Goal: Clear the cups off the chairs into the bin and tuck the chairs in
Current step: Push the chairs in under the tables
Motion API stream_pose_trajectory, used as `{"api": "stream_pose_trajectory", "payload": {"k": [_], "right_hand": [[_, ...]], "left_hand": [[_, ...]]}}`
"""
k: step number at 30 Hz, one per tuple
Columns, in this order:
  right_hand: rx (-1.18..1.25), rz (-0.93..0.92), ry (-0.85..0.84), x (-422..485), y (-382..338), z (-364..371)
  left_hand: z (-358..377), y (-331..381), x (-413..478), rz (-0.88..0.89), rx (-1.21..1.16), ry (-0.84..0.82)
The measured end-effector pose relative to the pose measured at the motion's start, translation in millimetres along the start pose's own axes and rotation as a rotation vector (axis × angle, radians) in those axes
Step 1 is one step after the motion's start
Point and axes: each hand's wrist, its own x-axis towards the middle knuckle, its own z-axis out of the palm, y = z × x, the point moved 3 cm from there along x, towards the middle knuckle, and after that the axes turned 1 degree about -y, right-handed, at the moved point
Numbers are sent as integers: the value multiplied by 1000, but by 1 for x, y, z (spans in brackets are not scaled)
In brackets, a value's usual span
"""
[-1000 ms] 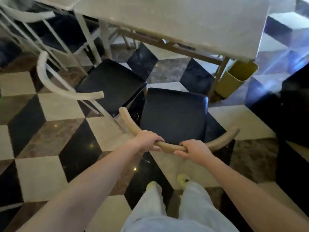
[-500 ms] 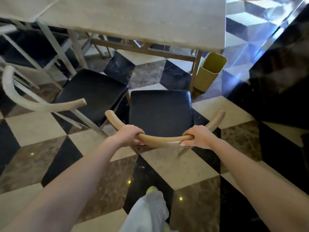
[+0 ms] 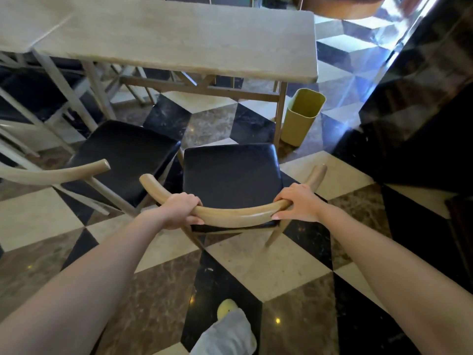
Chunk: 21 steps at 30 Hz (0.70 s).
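A wooden chair (image 3: 231,175) with a black seat stands in front of me, facing the pale wooden table (image 3: 179,39). My left hand (image 3: 180,210) grips the left part of its curved backrest. My right hand (image 3: 298,202) holds the right part of the same backrest. The seat is bare, with no cup on it. A second chair (image 3: 122,155) with a black seat stands to its left, its front edge near the table legs. A yellow-green bin (image 3: 303,116) stands on the floor by the table's right front leg. No cup is in view.
The floor is glossy checkered tile. A dark polished counter (image 3: 422,111) runs along the right. More pale chairs (image 3: 38,103) crowd the left under a neighbouring table. My foot and trouser leg (image 3: 227,326) are at the bottom centre.
Both hands have spread apart along the backrest. The chair has been turned square to the table and moved toward it, and I have stepped forward with it.
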Motion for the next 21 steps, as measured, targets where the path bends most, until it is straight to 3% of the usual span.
{"api": "stream_pose_trajectory", "payload": {"k": [7,14,21], "right_hand": [[56,-2,33,3,4,3],[148,17,29,6,9,-4],[200,41,-3,37,33,-30]], "left_hand": [[0,1,0,-35,4,-12],[-14,0,15,8,-5,-247],[-51,-2,57,57,44,-335]]}}
